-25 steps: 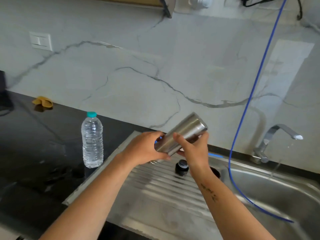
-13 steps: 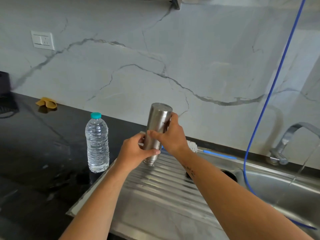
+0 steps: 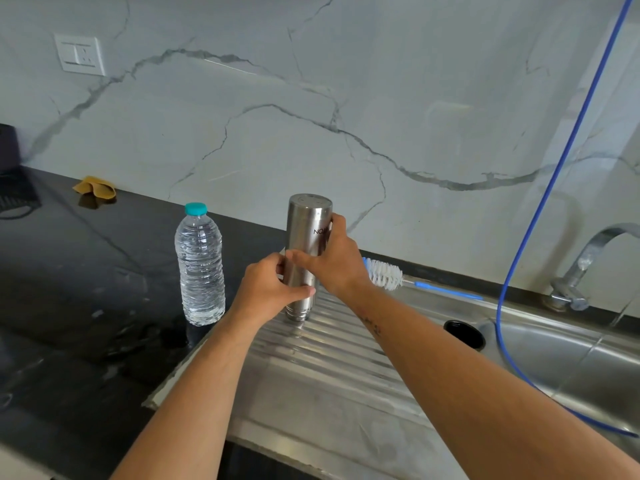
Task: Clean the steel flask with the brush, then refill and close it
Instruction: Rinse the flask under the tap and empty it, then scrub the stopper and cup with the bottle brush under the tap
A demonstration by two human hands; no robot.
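The steel flask [image 3: 306, 230] stands upside down, mouth end on the ribbed steel drainboard [image 3: 339, 355], its flat base up. My left hand [image 3: 266, 292] grips its lower part from the left. My right hand [image 3: 332, 261] holds its middle from the right, fingers wrapped around it. The bottle brush [image 3: 384, 273], white bristles with a blue handle, lies on the drainboard's back edge just right of my right hand. The flask's black cap [image 3: 464, 334] sits near the basin's edge.
A clear plastic water bottle [image 3: 200, 268] with a teal cap stands on the black counter left of the flask. A blue hose [image 3: 540, 216] hangs into the sink basin [image 3: 571, 362]. The tap [image 3: 585, 261] stands at the right. A yellow cloth [image 3: 95, 188] lies far left.
The flask went from tilted in the air over the drainboard to upright and inverted, now resting on the drainboard. Both hands stayed on it.
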